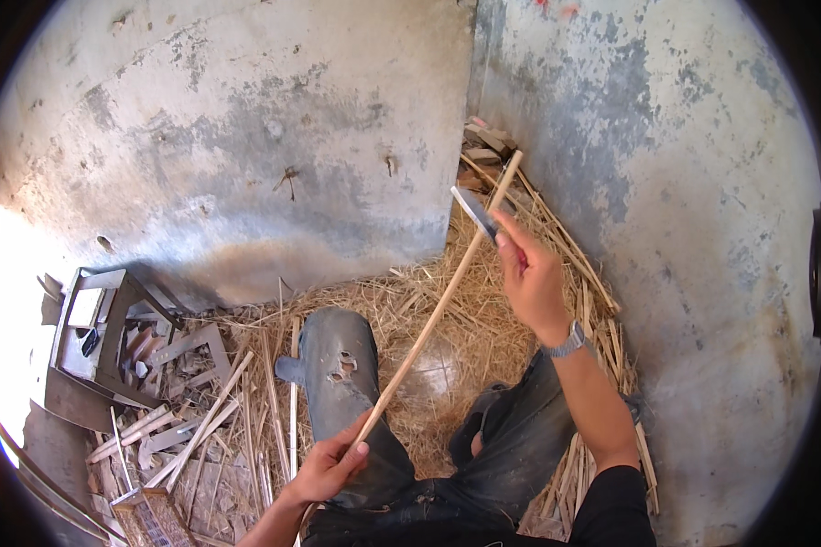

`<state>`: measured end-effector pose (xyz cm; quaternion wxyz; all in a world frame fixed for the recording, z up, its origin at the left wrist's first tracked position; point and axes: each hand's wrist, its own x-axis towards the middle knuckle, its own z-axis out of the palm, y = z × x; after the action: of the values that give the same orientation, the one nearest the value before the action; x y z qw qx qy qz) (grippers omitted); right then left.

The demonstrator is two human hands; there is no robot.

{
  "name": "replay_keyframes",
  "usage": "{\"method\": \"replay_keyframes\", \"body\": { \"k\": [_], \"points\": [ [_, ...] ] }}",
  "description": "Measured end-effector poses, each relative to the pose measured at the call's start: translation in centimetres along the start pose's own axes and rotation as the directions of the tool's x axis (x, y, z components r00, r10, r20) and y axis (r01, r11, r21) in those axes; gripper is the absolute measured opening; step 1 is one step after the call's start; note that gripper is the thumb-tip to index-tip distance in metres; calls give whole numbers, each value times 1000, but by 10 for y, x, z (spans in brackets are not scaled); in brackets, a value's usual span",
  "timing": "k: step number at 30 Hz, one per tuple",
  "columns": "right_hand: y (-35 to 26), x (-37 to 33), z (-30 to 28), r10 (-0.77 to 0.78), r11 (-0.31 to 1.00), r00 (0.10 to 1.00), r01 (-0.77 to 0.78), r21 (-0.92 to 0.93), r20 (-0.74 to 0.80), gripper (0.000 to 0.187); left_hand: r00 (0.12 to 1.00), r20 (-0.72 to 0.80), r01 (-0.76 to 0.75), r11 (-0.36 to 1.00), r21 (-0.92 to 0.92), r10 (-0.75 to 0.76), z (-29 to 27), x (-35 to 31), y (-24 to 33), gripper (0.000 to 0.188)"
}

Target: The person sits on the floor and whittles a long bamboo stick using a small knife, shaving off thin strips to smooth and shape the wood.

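A long, thin pale wooden stick slants up and away from my lap toward the corner of the walls. Its near end is wrapped in the fingers of my left hand, low over my thigh. My right hand, with a watch on its wrist, is closed on a knife; the handle is hidden in my fingers. The knife's flat blade crosses the stick near its far end, and the index finger stretches along toward it. Whether the edge bites into the wood I cannot make out.
Straw-like shavings cover the floor between and beyond my legs. Thin sticks lie along the right wall. Wood scraps lie at the left beside a worn dark box-like stand. Wood blocks are piled in the corner.
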<state>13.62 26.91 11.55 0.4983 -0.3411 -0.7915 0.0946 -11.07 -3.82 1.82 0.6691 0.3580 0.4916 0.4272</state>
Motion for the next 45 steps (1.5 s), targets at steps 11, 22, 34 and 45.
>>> {"method": "replay_keyframes", "body": {
  "k": [11, 22, 34, 45],
  "points": [
    [8, -42, 15, -228, 972, 939, 234, 7, 256, 39, 853, -258, -172, 712, 681, 454, 2, 13, -10, 56],
    [28, -27, 6, -34, 999, 992, 38, -29, 121, 54, 844, -275, -148, 694, 704, 459, 13, 10, -8, 56],
    [-37, -80, -5, 209, 876, 927, -319, 362, 311, 52, 945, -210, -138, 888, 438, 250, 12, 9, -6, 53],
    [-71, -140, -31, 575, 546, 760, -632, 550, 303, 24, 915, 401, 56, 998, -6, -49, 48, 7, -5, 49]
  ]
}}
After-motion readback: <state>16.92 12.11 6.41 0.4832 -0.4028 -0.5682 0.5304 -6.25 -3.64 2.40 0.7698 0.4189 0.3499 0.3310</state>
